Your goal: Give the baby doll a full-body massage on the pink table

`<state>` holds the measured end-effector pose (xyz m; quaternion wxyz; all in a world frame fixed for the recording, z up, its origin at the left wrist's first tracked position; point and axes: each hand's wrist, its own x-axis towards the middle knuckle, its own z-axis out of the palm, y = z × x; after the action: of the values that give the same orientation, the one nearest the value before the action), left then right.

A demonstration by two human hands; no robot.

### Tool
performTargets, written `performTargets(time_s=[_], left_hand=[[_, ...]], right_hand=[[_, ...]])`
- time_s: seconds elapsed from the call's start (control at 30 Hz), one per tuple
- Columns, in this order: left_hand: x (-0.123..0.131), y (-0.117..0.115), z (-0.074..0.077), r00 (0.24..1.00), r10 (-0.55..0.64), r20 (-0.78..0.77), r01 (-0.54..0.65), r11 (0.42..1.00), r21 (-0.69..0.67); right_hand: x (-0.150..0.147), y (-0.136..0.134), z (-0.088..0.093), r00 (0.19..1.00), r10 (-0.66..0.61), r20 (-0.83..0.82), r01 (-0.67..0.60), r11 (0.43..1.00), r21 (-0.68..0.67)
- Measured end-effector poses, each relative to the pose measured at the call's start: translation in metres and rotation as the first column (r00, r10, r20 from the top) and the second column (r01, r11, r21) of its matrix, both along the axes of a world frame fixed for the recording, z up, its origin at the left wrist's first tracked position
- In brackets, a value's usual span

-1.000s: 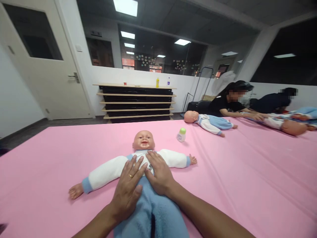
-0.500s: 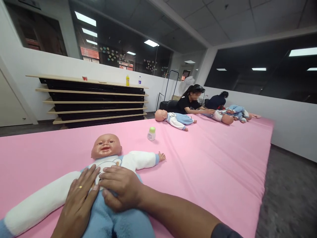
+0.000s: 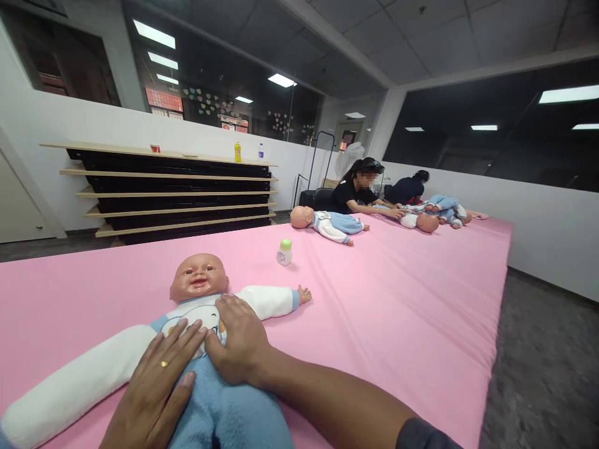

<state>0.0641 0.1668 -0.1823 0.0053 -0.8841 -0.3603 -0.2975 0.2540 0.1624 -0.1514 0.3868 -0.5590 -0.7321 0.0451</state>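
Note:
A baby doll (image 3: 201, 277) in a white and blue outfit lies on its back on the pink-covered table (image 3: 374, 349), face up, arms spread. My left hand (image 3: 163, 374), with a ring on one finger, rests flat on the lower left of its chest and belly, fingers stretched. On the right side of the chest lies my right hand (image 3: 241, 340), palm down with extended fingers, its thumb close to the left fingertips. Part of the printed chest is covered by both hands. Beyond the doll stands a small white bottle with a green cap (image 3: 284, 252).
Another doll (image 3: 330, 224) lies farther back. Past it a person in black (image 3: 358, 193) handles a doll (image 3: 423, 221), near a pile of dolls (image 3: 447, 209); a second person (image 3: 407, 188) sits behind. Stacked boards (image 3: 178, 187) stand along the wall.
My right hand has moved up and right on the doll's chest, its fingers now pointing toward the neck. My left hand has shifted slightly right and down. The hands' fingers are less crowded.

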Motion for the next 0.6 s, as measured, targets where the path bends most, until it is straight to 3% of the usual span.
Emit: performTargets(time_s=[0.07,0.17,0.27,0.43,0.6], left_hand=[[-0.001,0.004,-0.006,1.0,0.031,-0.006,-0.031,0.998,-0.059],[-0.001,0.01,-0.014,0.996,0.08,0.049,-0.072,0.987,-0.144],[0.0,0.012,-0.018,0.982,0.135,0.135,-0.108,0.976,-0.189],[0.004,0.004,-0.009,0.962,0.197,0.19,-0.169,0.973,-0.154],[0.005,-0.009,0.007,0.982,0.103,0.16,-0.104,0.995,-0.003]], right_hand=[[0.0,-0.001,-0.001,1.0,0.013,0.02,-0.014,0.996,0.086],[0.003,-0.003,0.002,0.964,0.22,0.151,-0.25,0.942,0.225],[0.004,-0.002,0.006,0.883,0.398,0.25,-0.447,0.876,0.183],[0.004,-0.001,0.012,0.95,0.285,0.129,-0.29,0.957,0.018],[0.003,-0.002,0.011,0.984,0.166,0.069,-0.162,0.985,-0.058]])
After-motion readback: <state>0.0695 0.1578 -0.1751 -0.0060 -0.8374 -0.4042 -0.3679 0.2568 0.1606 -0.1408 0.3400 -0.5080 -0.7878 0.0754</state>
